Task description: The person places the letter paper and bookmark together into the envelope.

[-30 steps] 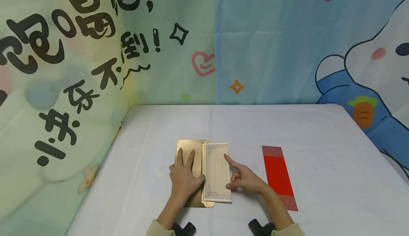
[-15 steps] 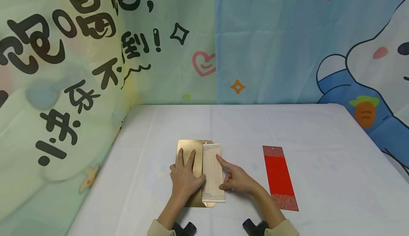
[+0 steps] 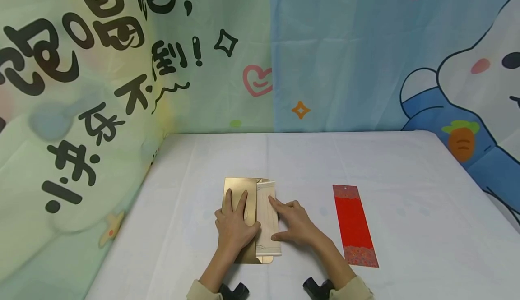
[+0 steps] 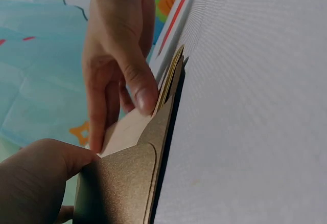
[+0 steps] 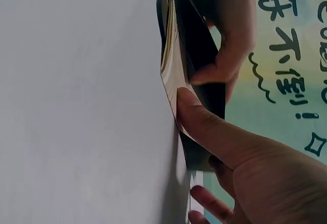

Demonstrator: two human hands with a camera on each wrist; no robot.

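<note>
A gold envelope (image 3: 239,184) lies on the white table with its opening to the right. A cream lined paper card (image 3: 266,221), several layers thick in the right wrist view, sits partly inside that opening. My left hand (image 3: 235,230) rests over the envelope with fingers spread, its thumb at the opening's edge. At the card's right side is my right hand (image 3: 298,225), thumb and index finger spread apart and touching the card's face. In the left wrist view, the right thumb (image 4: 145,98) lies on the card by the envelope's mouth. The card's left part is hidden inside.
A red paper strip (image 3: 355,225) with patterned ends and a small hole lies to the right on the white tablecloth (image 3: 304,160). Printed cloth backdrops (image 3: 349,56) rise behind the table and at its left side. Dark wrist mounts (image 3: 318,288) show near both sleeves.
The card has slid left, further into the envelope, with my right hand moving left along with it. My right fingers have come onto the card's face. The left hand and envelope have stayed put.
</note>
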